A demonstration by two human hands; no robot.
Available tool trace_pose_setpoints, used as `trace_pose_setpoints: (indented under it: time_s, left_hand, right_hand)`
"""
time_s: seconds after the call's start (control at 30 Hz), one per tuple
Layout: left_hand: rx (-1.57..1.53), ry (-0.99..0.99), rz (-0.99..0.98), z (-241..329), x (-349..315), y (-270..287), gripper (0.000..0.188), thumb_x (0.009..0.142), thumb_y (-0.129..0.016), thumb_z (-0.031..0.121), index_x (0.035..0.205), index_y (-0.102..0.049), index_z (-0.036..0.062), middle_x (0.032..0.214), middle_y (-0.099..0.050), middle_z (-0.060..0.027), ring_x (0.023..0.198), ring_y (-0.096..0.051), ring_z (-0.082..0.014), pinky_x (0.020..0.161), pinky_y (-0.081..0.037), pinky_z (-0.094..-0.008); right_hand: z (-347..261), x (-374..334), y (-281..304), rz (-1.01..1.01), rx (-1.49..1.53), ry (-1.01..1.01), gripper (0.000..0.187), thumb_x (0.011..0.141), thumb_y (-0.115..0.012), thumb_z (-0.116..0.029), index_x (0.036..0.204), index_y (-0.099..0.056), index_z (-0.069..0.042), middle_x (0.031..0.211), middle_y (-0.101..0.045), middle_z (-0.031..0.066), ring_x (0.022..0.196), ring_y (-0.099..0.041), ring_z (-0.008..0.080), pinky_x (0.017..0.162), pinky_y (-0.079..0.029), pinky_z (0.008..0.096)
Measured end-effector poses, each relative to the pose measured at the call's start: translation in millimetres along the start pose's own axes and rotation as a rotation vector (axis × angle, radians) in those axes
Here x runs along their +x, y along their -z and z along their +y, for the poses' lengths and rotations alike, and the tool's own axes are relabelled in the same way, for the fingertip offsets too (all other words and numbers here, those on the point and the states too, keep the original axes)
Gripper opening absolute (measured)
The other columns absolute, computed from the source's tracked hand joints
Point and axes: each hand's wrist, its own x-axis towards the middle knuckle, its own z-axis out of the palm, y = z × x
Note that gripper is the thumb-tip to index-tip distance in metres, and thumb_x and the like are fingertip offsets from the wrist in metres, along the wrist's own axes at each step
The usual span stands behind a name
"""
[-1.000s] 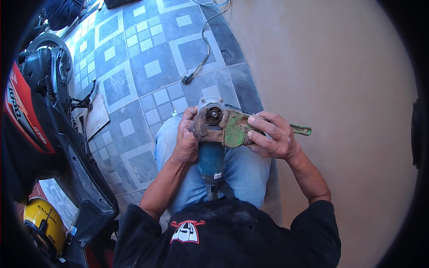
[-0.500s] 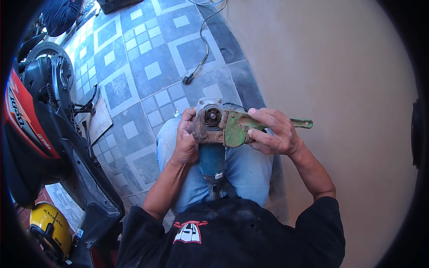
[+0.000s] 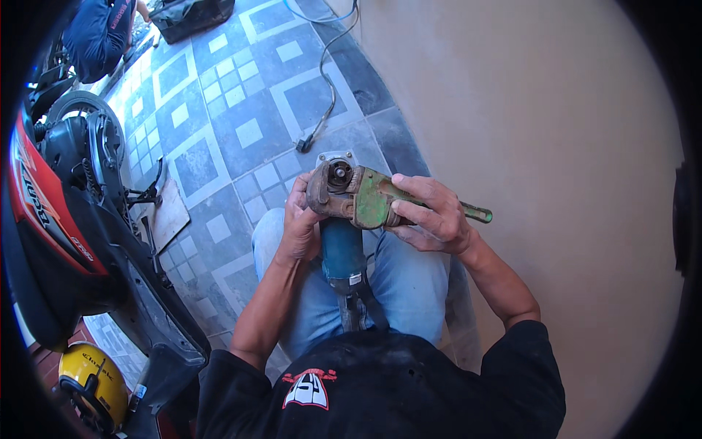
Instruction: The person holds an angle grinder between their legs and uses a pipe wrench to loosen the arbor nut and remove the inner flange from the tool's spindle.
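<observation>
Centre of the frame, a green pipe wrench [image 3: 374, 200] straddles the round collar of a blue power tool [image 3: 342, 250]. The right hand [image 3: 439, 219] has its fingers clamped on the wrench's handle; the left hand [image 3: 298, 228] grips its rusty head. Lower left, a yellow helmet [image 3: 93, 374].

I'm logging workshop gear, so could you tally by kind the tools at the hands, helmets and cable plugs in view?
Rusty green metal pipe wrench: 1
Teal-blue cylindrical power tool: 1
Rounded yellow helmet: 1
Black plug: 1
Total: 4
</observation>
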Motion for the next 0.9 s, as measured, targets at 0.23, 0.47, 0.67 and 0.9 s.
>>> trace_pose_setpoints:
  time_s: [0.23,0.47,0.67,0.9]
  left_hand:
    - [-0.033,0.086,0.018,10.3,37.3,-4.9,0.049,0.088,-0.069,0.008,0.131,-0.045,0.0007,0.12,-0.062,-0.0126,0.109,-0.064,-0.0215,0.096,-0.057,-0.0401]
    - [0.048,0.134,0.033,16.6,70.5,-6.9,0.044,0.089,-0.068,0.009,0.125,-0.045,-0.0001,0.113,-0.062,-0.0163,0.097,-0.067,-0.0228,0.084,-0.062,-0.0395]
    - [0.077,0.125,0.04,21.2,73.0,-14.0,0.043,0.09,-0.068,0.008,0.125,-0.045,-0.0009,0.113,-0.062,-0.0166,0.097,-0.068,-0.0233,0.083,-0.063,-0.0386]
    - [0.045,0.051,0.101,31.1,60.6,-10.6,0.058,0.086,-0.073,0.012,0.133,-0.041,-0.0026,0.118,-0.062,-0.0176,0.102,-0.068,-0.022,0.087,-0.061,-0.0373]
  right_hand:
    - [33.5,12.3,-6.5,0.043,-0.007,-0.073,0.052,0.066,-0.086,-0.01,0.112,-0.064,-0.004,0.127,-0.065,0.0194,0.098,-0.069,0.0348,0.084,-0.059,0.0412]
    - [57.7,10.3,-20.0,0.138,0.054,-0.133,0.047,0.07,-0.086,-0.012,0.11,-0.063,-0.004,0.126,-0.065,0.019,0.096,-0.069,0.0342,0.081,-0.059,0.0399]
    - [43.0,13.4,-11.8,0.118,-0.103,-0.115,0.044,0.072,-0.085,-0.015,0.109,-0.063,-0.004,0.125,-0.064,0.0186,0.094,-0.069,0.0343,0.081,-0.059,0.0399]
    - [3.6,32.2,18.5,0.136,0.134,-0.269,0.036,0.083,-0.08,-0.006,0.115,-0.063,-0.003,0.122,-0.065,0.019,0.096,-0.069,0.0318,0.08,-0.058,0.0358]
